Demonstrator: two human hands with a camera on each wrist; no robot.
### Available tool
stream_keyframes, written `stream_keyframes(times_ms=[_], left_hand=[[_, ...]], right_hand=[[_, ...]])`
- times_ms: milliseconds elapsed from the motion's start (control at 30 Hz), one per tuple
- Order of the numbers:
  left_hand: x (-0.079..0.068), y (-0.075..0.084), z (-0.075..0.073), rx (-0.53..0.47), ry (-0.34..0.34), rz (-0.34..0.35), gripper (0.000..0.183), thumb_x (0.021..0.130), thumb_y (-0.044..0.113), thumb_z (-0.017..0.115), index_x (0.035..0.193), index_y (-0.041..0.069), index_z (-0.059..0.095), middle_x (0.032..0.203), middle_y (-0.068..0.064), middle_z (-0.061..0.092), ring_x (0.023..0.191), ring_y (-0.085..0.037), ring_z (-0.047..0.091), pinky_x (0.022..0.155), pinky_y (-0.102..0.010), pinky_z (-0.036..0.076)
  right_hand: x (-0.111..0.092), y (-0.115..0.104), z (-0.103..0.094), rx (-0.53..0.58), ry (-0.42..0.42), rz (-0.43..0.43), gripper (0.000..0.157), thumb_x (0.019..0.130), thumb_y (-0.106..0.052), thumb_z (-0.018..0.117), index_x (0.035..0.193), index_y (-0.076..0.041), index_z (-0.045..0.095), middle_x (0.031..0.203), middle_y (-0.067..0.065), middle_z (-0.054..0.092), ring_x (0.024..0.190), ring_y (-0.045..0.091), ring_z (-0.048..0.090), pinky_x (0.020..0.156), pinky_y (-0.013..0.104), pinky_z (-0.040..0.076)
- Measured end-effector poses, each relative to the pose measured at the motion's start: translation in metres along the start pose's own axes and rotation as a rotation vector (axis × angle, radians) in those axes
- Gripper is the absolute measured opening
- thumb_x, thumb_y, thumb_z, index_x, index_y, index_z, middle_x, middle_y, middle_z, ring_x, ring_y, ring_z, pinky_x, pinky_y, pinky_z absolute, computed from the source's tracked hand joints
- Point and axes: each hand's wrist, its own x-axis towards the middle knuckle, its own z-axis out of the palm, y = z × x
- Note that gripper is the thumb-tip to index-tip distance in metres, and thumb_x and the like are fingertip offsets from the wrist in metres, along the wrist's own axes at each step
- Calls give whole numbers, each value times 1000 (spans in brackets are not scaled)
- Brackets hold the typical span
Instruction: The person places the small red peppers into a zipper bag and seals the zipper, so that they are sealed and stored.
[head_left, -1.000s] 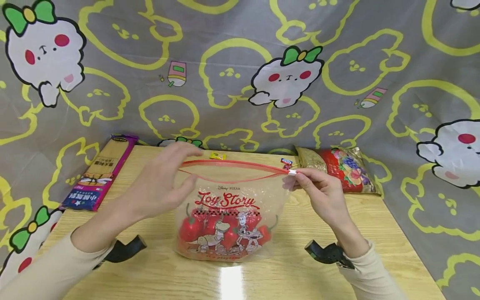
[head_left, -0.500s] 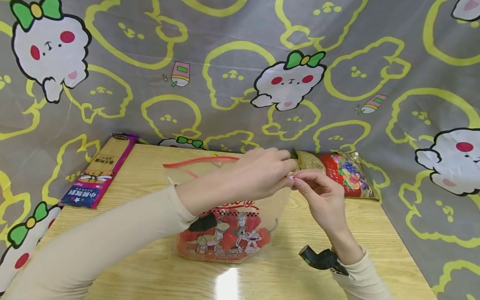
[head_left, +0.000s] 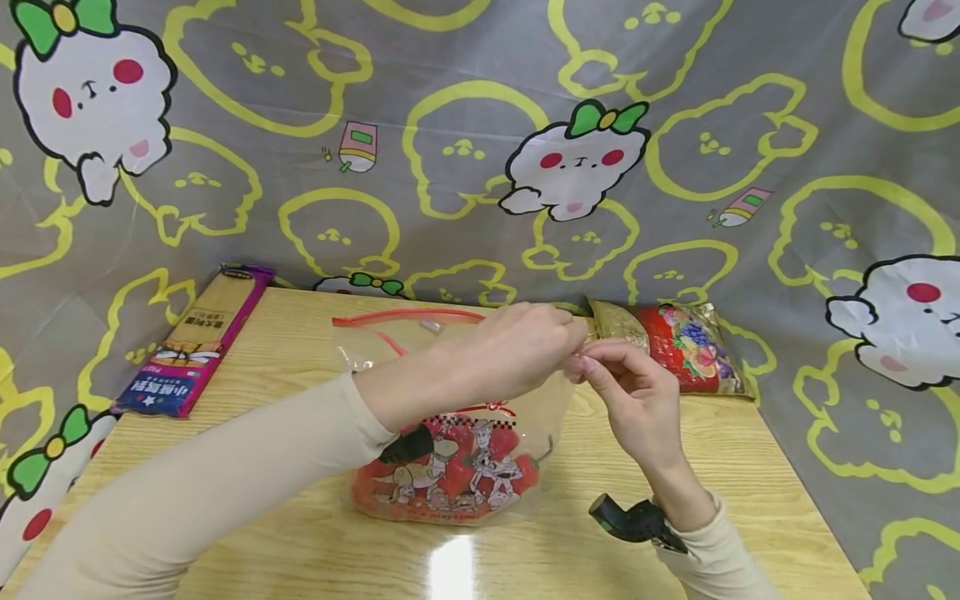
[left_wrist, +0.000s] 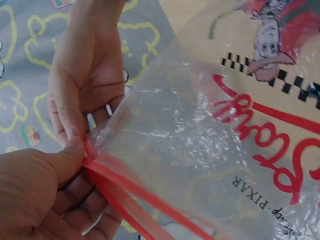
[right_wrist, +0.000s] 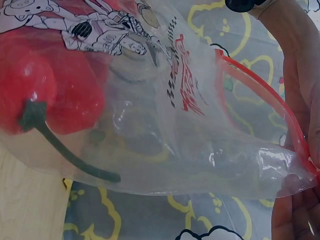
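Observation:
A clear zip bag (head_left: 551, 417) with Toy Story print stands upright on the table, bulging with red peppers (right_wrist: 65, 90) that have green stems. Its red zip edge (head_left: 408, 315) gapes on the left side. My left hand (head_left: 517, 350) reaches across the bag's front and pinches the right end of the zip with thumb and fingers. Meeting it there, my right hand (head_left: 641, 400) pinches the same corner. In the left wrist view, both hands' fingertips come together on the zip (left_wrist: 140, 192). Those fingers mostly hide the white slider.
On the wooden table (head_left: 315, 517), a purple-edged pasta packet (head_left: 198, 342) lies at the back left. A red and gold packet with a fruit picture (head_left: 682, 346) lies behind my right hand. Patterned grey cloth (head_left: 465, 233) rises behind the table.
My left hand has swung from the bag's left side over to its right corner, joining my right hand. The right hand has stayed at the zip's end. The zip's left end now points outward.

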Motion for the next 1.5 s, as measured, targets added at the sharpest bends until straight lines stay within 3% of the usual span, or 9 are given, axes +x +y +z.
stream_keyframes(times_ms=[200, 400, 600, 767, 1067, 1500], left_hand=[[-5, -4, -4, -19, -31, -24, 12, 90, 23, 57, 85, 14, 62, 79, 3, 59, 74, -11, 56, 62, -24, 44], [-14, -13, -7, -47, -48, -62, 15, 92, 24, 54, 86, 13, 60, 77, 4, 56, 67, -10, 51, 61, -23, 41], [-19, -18, -5, -111, 16, -20, 11, 91, 16, 53, 85, 12, 60, 74, 3, 53, 64, -10, 47, 59, -22, 38], [-18, -17, -2, -126, 55, 28, 14, 91, 13, 51, 84, 12, 63, 75, 2, 55, 66, -10, 47, 60, -22, 38], [-19, -17, -1, -117, 42, 29, 16, 92, 21, 55, 79, 15, 63, 72, 3, 52, 66, -10, 46, 61, -23, 38], [-28, -26, -3, -135, 45, 13, 17, 91, 20, 55, 77, 14, 64, 72, 4, 54, 65, -9, 48, 63, -23, 40]], right_hand=[[1, 1, -1, -32, 5, 16, 15, 80, 20, 51, 92, 14, 58, 88, 13, 63, 73, 18, 63, 70, 25, 52], [1, 1, -4, 12, 31, 47, 12, 82, 19, 49, 91, 16, 56, 84, 14, 62, 70, 19, 65, 70, 27, 52], [3, -3, -1, 15, 40, 100, 8, 85, 12, 51, 91, 15, 56, 78, 14, 64, 69, 19, 65, 72, 28, 52], [3, -5, 1, -41, 34, 162, 15, 83, 8, 58, 98, 12, 59, 83, 7, 65, 69, 16, 64, 69, 25, 51], [5, -2, 8, -62, -9, 61, 15, 79, 16, 57, 90, 10, 63, 82, 9, 63, 69, 15, 61, 65, 21, 50], [5, -1, 5, -131, -14, 54, 8, 82, 8, 59, 89, 8, 63, 78, 12, 61, 68, 14, 60, 64, 20, 49]])
